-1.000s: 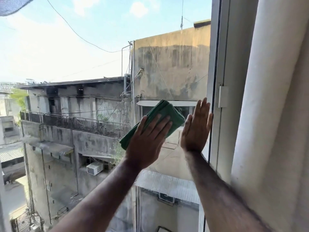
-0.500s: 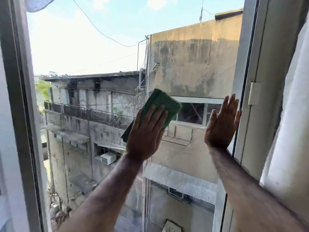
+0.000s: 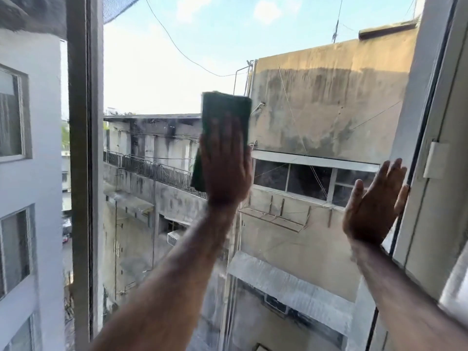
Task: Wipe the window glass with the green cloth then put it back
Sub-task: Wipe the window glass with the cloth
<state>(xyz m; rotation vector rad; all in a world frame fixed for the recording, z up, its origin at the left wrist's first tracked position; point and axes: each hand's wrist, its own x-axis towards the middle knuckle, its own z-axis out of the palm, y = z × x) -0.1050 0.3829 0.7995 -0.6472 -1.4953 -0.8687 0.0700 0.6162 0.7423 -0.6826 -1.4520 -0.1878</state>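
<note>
The window glass [image 3: 157, 79] fills the middle of the head view, with old buildings behind it. A folded green cloth [image 3: 225, 107] is pressed flat against the pane by my left hand [image 3: 226, 163], fingers pointing up; the cloth sticks out above my fingertips and to the left of my palm. My right hand [image 3: 372, 206] rests flat on the glass at its right edge, fingers spread, beside the white frame, holding nothing.
A grey vertical window frame [image 3: 84, 173] bounds the pane on the left. The white frame with a small latch plate [image 3: 435, 160] stands on the right, and a pale curtain [image 3: 455, 290] shows at the lower right corner.
My left hand has slid the cloth up the glass and turned it upright. The view has swung left, bringing the left frame into sight. My right hand stays at the right edge.
</note>
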